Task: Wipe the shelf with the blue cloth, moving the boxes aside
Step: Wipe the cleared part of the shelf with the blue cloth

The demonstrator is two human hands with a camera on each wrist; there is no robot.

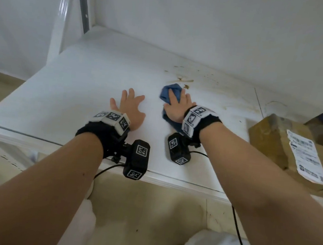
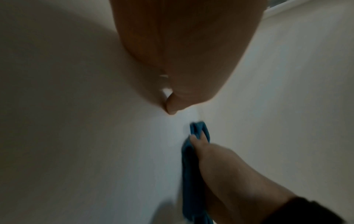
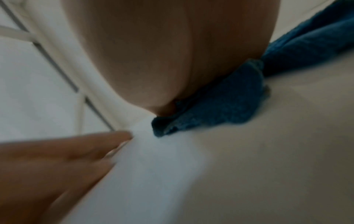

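Note:
The white shelf point(image 1: 80, 86) fills the head view. My right hand point(image 1: 176, 104) presses flat on the crumpled blue cloth point(image 1: 170, 91) near the shelf's middle, fingers straight, just in front of brown stains point(image 1: 183, 80). My left hand point(image 1: 130, 105) rests flat on the bare shelf to the left of the cloth, fingers spread, holding nothing. In the left wrist view the blue cloth point(image 2: 193, 166) lies under the right hand point(image 2: 220, 163). The right wrist view has the blue cloth point(image 3: 216, 109) bunched under my palm and the left hand's fingers point(image 3: 80, 150) at lower left.
Cardboard boxes point(image 1: 294, 144) with a white shipping label point(image 1: 306, 157) sit at the shelf's right end. More brown spots point(image 1: 234, 106) spread toward the boxes. A grey slotted upright point(image 1: 83, 2) stands at the back left corner. The shelf's front edge point(image 1: 170, 180) runs below my wrists.

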